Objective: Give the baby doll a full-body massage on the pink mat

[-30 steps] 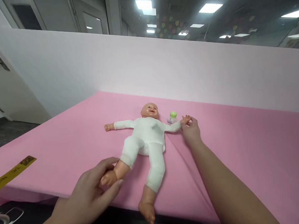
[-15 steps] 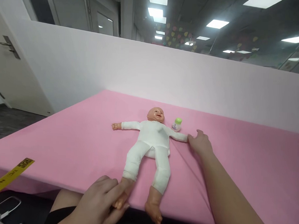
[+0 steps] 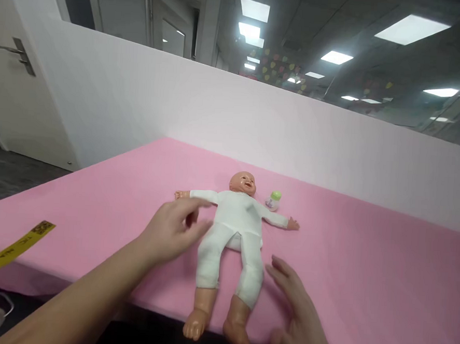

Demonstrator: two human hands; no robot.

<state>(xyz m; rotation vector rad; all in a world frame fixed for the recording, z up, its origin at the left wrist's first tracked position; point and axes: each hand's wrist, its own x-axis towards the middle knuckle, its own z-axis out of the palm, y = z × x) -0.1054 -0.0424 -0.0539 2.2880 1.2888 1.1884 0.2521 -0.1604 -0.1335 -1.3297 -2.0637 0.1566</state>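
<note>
A baby doll [image 3: 238, 214] in a white cloth suit lies on its back on the pink-covered table, arms spread, its bare feet at the front edge. My left hand [image 3: 178, 226] is above the doll's right side, fingers curved and thumb apart, with nothing in it. Beside the doll's left leg is my right hand [image 3: 297, 313], fingers spread and slightly blurred, holding nothing. A small clear bottle with a green cap [image 3: 273, 200] stands near the doll's left shoulder, away from both hands.
The pink table cover [image 3: 349, 262] reaches back to a white half wall [image 3: 233, 115] with glass above. A yellow tag strip [image 3: 18, 247] sticks in at the lower left, near a white cable [image 3: 1, 303]. A door [image 3: 21, 76] is at far left.
My left hand has let go of the doll's foot and moved up toward its torso. My right hand has left the doll's hand and come down beside its leg.
</note>
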